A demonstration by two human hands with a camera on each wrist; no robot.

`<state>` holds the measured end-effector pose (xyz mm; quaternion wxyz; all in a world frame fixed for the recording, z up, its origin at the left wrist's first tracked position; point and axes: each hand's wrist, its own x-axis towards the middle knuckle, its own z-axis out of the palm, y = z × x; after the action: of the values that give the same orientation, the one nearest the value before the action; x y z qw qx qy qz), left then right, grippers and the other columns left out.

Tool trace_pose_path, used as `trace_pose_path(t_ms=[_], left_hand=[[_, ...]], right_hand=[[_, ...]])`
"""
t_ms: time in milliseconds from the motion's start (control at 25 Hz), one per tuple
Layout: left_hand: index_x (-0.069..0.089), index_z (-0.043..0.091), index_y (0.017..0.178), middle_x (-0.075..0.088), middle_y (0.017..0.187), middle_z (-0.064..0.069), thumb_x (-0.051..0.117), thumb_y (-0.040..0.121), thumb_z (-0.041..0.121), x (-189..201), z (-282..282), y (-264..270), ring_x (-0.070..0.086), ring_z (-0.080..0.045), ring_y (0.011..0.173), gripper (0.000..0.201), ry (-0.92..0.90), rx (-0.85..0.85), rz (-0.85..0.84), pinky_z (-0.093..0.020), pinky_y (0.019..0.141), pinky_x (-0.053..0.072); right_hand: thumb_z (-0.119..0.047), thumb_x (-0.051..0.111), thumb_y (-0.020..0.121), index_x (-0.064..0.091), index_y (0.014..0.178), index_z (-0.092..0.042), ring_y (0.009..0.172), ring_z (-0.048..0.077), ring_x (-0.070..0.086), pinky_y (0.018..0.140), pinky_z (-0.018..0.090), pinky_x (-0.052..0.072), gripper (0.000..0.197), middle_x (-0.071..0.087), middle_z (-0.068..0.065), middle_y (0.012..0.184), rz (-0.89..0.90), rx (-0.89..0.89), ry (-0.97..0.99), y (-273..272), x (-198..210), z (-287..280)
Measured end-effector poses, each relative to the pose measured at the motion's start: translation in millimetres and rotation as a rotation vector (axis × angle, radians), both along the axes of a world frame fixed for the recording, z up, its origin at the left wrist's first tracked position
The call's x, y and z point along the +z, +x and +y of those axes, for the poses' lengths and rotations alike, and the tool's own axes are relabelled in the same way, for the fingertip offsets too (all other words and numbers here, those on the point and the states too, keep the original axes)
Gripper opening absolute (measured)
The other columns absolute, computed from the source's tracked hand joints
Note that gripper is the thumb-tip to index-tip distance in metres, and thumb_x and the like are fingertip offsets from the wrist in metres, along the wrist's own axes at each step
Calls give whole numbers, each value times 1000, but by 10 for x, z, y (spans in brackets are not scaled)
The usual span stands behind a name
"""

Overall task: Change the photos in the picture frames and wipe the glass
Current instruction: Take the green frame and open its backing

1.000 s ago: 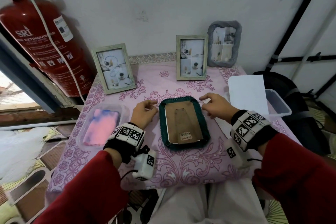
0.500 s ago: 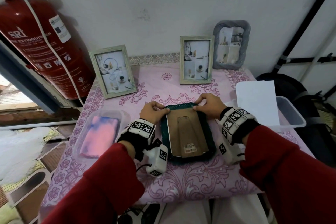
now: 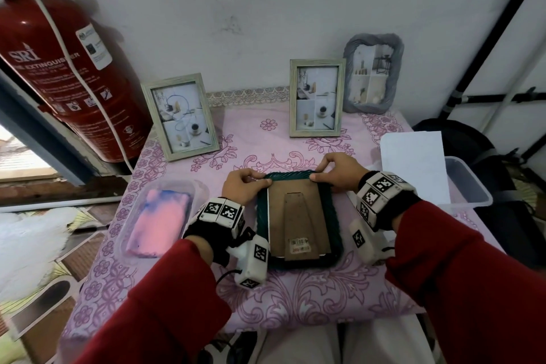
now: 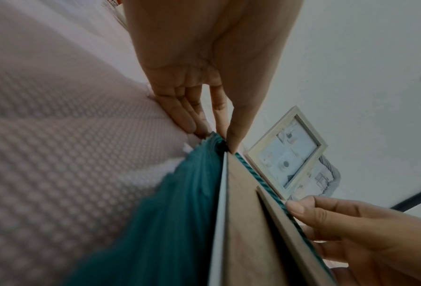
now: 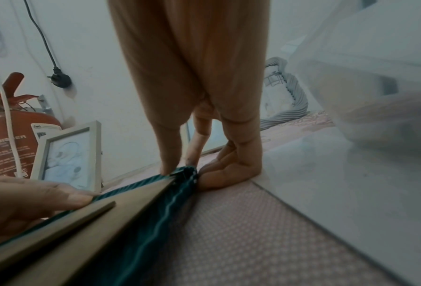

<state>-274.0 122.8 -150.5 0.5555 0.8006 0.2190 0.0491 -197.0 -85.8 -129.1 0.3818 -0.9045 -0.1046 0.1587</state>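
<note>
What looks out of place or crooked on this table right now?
Only the green frame differs: it lies face down, brown backing up, while both hands, left hand and right hand, pinch its far corners. A white strip shows along the backing's left edge. The other three frames stand upright. Nothing looks spilled or broken.

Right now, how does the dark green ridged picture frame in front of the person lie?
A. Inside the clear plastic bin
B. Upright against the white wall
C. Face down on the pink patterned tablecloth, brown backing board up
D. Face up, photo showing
C: the dark green ridged picture frame lies flat on the pink patterned tablecloth with its brown backing board and stand up, while the left hand and right hand pinch its far corners.
</note>
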Motion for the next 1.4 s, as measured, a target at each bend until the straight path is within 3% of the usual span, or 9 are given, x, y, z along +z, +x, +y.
trace_pose_path(t_ms=[240,360,440,520,680,840,1080,1280,1400], left_hand=[[68,0,94,52,59,-3,73,78,8,5,19,-8,48,-11,55,19,-44,-35,13,-20,55,39],[67,-2,98,56,62,-3,71,79,7,5,32,-11,50,-7,54,21,-69,-43,19,-13,51,41],[67,-2,100,57,64,-4,70,80,6,6,35,-16,50,-9,56,21,-85,-44,17,-10,50,41],[67,-2,102,57,67,-5,69,81,5,5,32,-23,51,-11,60,22,-91,-48,16,-13,54,43],[65,-5,105,59,75,-12,67,82,4,6,37,-26,54,-11,62,25,-101,-59,10,-18,60,45],[62,-6,111,59,71,-4,63,84,-1,21,43,-50,56,5,47,28,-149,-78,11,-7,51,45],[61,-7,113,55,65,-4,61,85,-4,35,54,-72,52,8,42,29,-112,-106,2,-6,53,44],[60,-7,114,55,67,-2,60,86,-3,18,39,-99,53,11,45,29,-68,-114,-35,-1,57,43],[61,-6,115,54,70,2,59,87,1,29,6,-133,54,5,54,29,27,-130,-43,1,59,41]], right_hand=[[-14,74,77,59,84,-11,75,14,48,51,2,41,17,47,-9,68,6,24,11,1,-10,-18],[-11,73,77,60,84,-11,85,19,50,61,17,48,15,48,-5,67,45,24,56,-11,-2,-41],[-8,73,77,61,80,-13,83,21,52,74,39,54,14,50,-1,66,87,12,101,-21,14,-68],[-6,73,77,61,74,-16,78,23,53,79,47,53,16,52,3,67,138,-7,140,-31,29,-89],[-2,71,78,60,70,-18,61,17,49,65,38,50,21,50,6,63,180,-11,184,-43,51,-102],[1,68,79,60,70,-17,57,18,48,61,33,48,22,50,8,61,202,-15,205,-63,70,-105],[2,66,81,59,70,-19,57,16,47,59,32,46,25,48,6,61,170,21,166,-65,81,-111],[0,66,81,58,70,-22,57,17,46,71,42,51,26,47,3,60,119,30,138,-78,71,-100],[-4,66,83,65,82,-17,58,9,44,69,36,50,13,45,-4,61,45,26,90,-110,38,-99]])
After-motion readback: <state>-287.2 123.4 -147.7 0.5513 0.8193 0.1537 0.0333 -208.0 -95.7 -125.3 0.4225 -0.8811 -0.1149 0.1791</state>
